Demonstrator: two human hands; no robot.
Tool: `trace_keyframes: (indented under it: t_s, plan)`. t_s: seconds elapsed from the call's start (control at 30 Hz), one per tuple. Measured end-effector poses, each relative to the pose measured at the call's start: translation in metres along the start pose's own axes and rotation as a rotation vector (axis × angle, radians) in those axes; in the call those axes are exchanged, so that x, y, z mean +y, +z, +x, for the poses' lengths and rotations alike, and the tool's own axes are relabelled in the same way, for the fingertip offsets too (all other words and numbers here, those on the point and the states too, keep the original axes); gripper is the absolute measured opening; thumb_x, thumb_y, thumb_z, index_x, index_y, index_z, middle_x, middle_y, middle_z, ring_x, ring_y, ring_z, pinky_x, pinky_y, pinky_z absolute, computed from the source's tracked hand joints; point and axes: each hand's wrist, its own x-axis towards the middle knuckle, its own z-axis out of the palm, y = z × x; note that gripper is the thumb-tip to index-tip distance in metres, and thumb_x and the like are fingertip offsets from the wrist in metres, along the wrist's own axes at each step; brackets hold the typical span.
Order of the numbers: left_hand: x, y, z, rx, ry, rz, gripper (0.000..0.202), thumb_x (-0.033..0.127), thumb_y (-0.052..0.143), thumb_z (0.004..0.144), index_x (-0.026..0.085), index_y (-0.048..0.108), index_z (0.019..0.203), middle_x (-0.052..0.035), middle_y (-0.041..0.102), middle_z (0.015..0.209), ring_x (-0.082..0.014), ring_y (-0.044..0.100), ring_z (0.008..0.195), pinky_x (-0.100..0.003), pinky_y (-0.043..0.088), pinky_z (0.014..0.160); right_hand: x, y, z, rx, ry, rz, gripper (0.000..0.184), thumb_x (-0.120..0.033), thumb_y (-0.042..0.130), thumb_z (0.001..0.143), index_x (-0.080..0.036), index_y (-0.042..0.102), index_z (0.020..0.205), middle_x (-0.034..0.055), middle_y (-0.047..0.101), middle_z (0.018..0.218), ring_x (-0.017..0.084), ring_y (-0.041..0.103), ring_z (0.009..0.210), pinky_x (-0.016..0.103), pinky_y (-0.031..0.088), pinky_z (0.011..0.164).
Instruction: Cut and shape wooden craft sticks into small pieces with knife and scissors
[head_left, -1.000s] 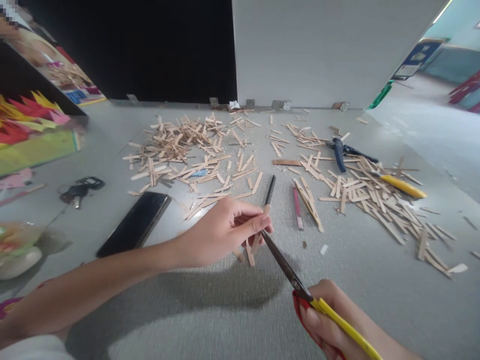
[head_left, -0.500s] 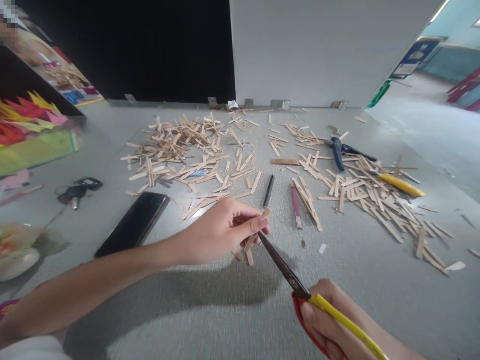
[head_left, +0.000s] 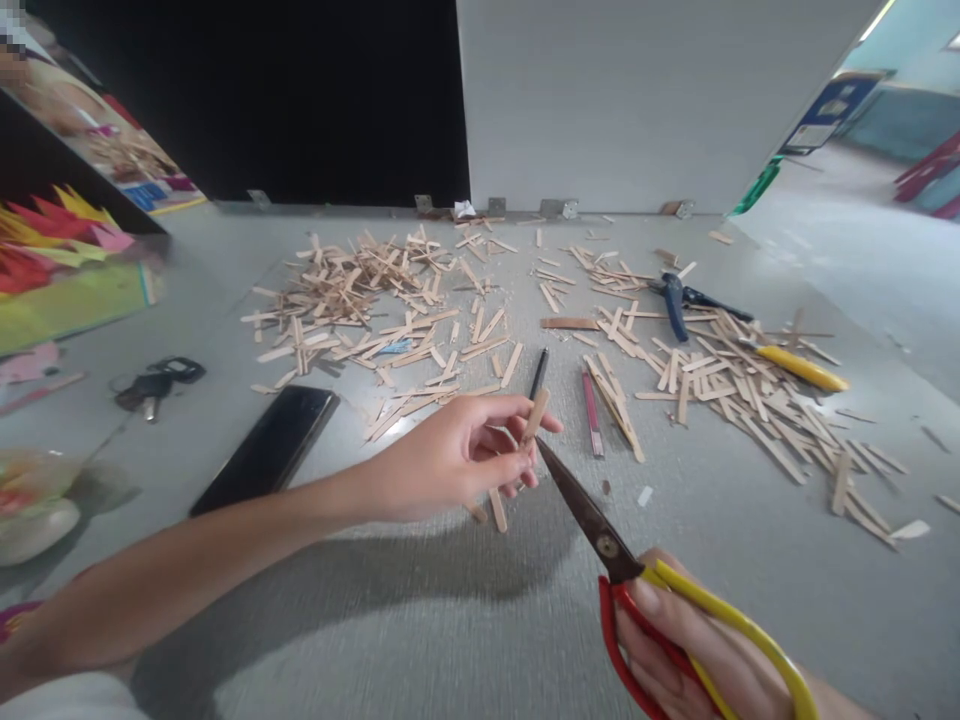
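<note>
Between the thumb and fingers of my left hand [head_left: 457,455] is a short wooden craft stick [head_left: 537,412], tilted with its upper end clear of the fingers. My right hand [head_left: 682,640] grips a pair of scissors [head_left: 581,495] with one red and one yellow handle. The dark blades look closed, their tips at or just beside the left fingers; I cannot tell if they touch the stick. Below the left hand more stick pieces [head_left: 498,511] lie on the grey table [head_left: 420,640]. Just beyond the left fingers lies a black pen [head_left: 540,372].
Cut sticks form a heap [head_left: 360,275] at back left and another [head_left: 757,390] at right. Blue-handled pliers [head_left: 675,305], a yellow-handled tool [head_left: 806,368] and a pink cutter [head_left: 592,415] lie rightward. A phone [head_left: 266,450] and keys [head_left: 150,392] are left. Upright panels [head_left: 645,100] bound the back.
My left fingers have loosened and turned the craft stick more upright. The scissors have shifted slightly right, away from the fingers, and their handles have spread a little.
</note>
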Motion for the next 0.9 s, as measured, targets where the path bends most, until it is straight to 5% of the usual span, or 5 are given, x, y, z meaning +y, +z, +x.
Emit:
trace_keyframes:
  t_s: [0.17, 0.4, 0.53, 0.77, 0.9]
  plan:
    - [-0.004, 0.001, 0.003, 0.027, -0.030, 0.030, 0.021, 0.032, 0.062, 0.103, 0.018, 0.066, 0.118, -0.0015, 0.065, 0.087, -0.0157, 0.068, 0.072, -0.022, 0.056, 0.055, 0.004, -0.002, 0.010, 0.133, 0.049, 0.112, 0.082, -0.101, 0.062, 0.079, -0.027, 0.039, 0.052, -0.0111, 0.031, 0.034, 0.005, 0.026, 0.025, 0.017, 0.023, 0.027]
    - [-0.017, -0.002, 0.010, 0.173, 0.004, 0.119, 0.033, 0.043, 0.042, 0.112, 0.021, 0.060, 0.096, 0.0085, 0.031, 0.062, -0.0111, 0.027, 0.050, -0.023, 0.026, 0.046, 0.004, -0.012, 0.028, 0.329, -0.051, -0.039, 0.075, -0.096, 0.061, 0.083, -0.025, 0.050, 0.060, -0.0087, 0.039, 0.033, 0.007, 0.034, 0.028, 0.020, 0.035, 0.033]
    - [-0.042, 0.004, 0.024, 0.287, 0.096, 0.155, 0.037, 0.046, 0.040, 0.113, 0.021, 0.057, 0.092, 0.0076, 0.032, 0.063, -0.0120, 0.029, 0.053, -0.024, 0.027, 0.050, -0.010, -0.018, 0.032, 0.421, -0.131, -0.165, 0.072, -0.090, 0.066, 0.084, -0.025, 0.050, 0.055, -0.0054, 0.043, 0.035, 0.010, 0.040, 0.032, 0.023, 0.037, 0.037]
    - [-0.074, -0.006, 0.052, 0.501, 0.090, 0.196, 0.028, 0.034, 0.035, 0.113, 0.022, 0.053, 0.094, 0.0076, 0.033, 0.066, -0.0143, 0.036, 0.054, -0.025, 0.032, 0.054, -0.052, -0.071, 0.034, 1.023, -0.321, -0.737, 0.049, -0.072, 0.076, 0.080, -0.025, 0.065, 0.073, 0.0022, 0.062, 0.058, 0.018, 0.055, 0.050, 0.030, 0.039, 0.049]
    - [-0.080, -0.010, 0.058, 0.530, 0.120, 0.227, 0.029, 0.030, 0.036, 0.113, 0.023, 0.054, 0.091, 0.0074, 0.035, 0.063, -0.0154, 0.039, 0.052, -0.027, 0.035, 0.057, -0.066, -0.115, 0.027, 1.268, -0.172, -1.182, 0.036, -0.042, 0.066, 0.084, -0.030, 0.049, 0.055, 0.0006, 0.049, 0.048, 0.021, 0.049, 0.049, 0.033, 0.029, 0.052]
